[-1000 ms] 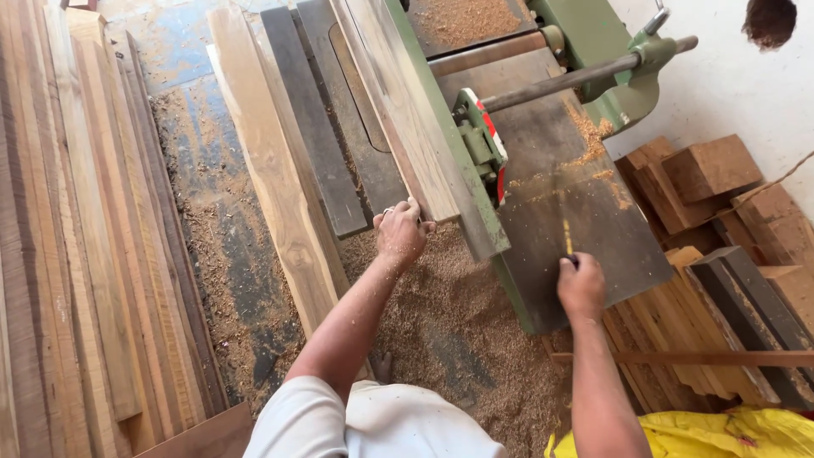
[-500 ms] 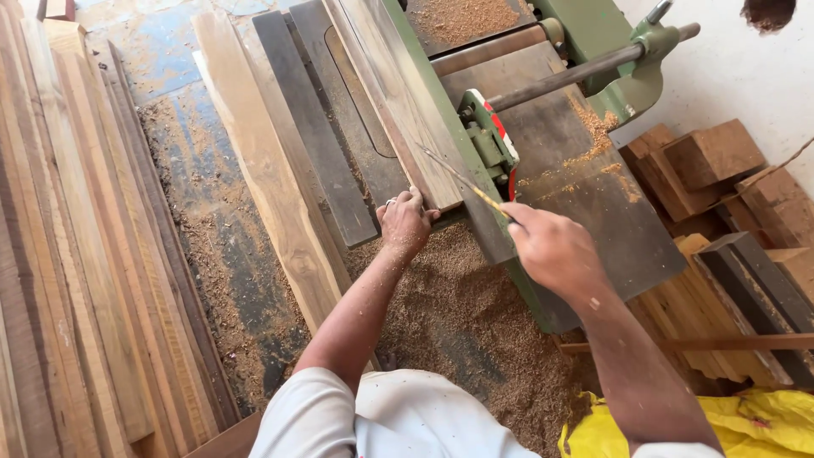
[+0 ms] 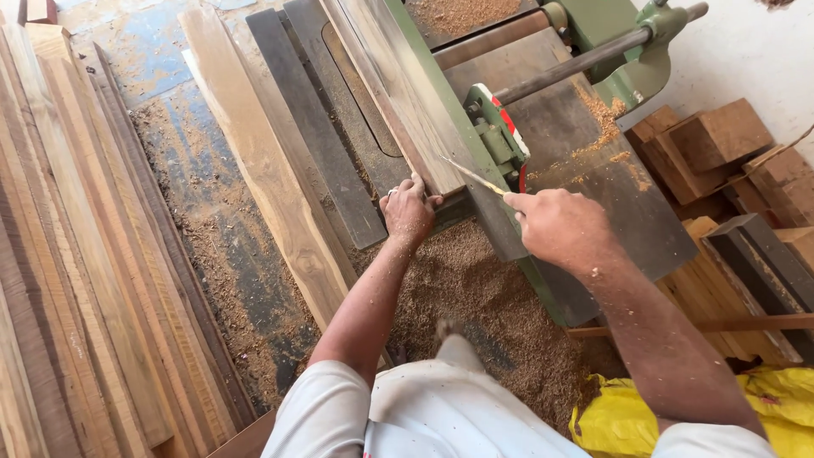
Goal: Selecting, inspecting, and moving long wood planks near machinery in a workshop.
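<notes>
My left hand (image 3: pixel 409 209) grips the near end of a long wooden board (image 3: pixel 398 93) that leans against the side of a green woodworking machine (image 3: pixel 585 127). In my right hand (image 3: pixel 555 227) I hold a thin yellow pencil-like stick (image 3: pixel 473 175), its tip touching the board's near end just right of my left hand. The machine's dark flat table (image 3: pixel 610 195) lies behind my right hand, with a red and white guard (image 3: pixel 500 114) beside it.
Several long planks (image 3: pixel 76 254) lie on the floor at left, and darker boards (image 3: pixel 314 127) rest beside the leaning one. Sawdust (image 3: pixel 475 288) covers the floor near my knees. Wood blocks (image 3: pixel 721 136) are stacked at right. A yellow bag (image 3: pixel 763 407) sits at bottom right.
My right hand has moved from the machine table leftward to the board's end, bringing the thin stick to it. My left hand has stayed on the board.
</notes>
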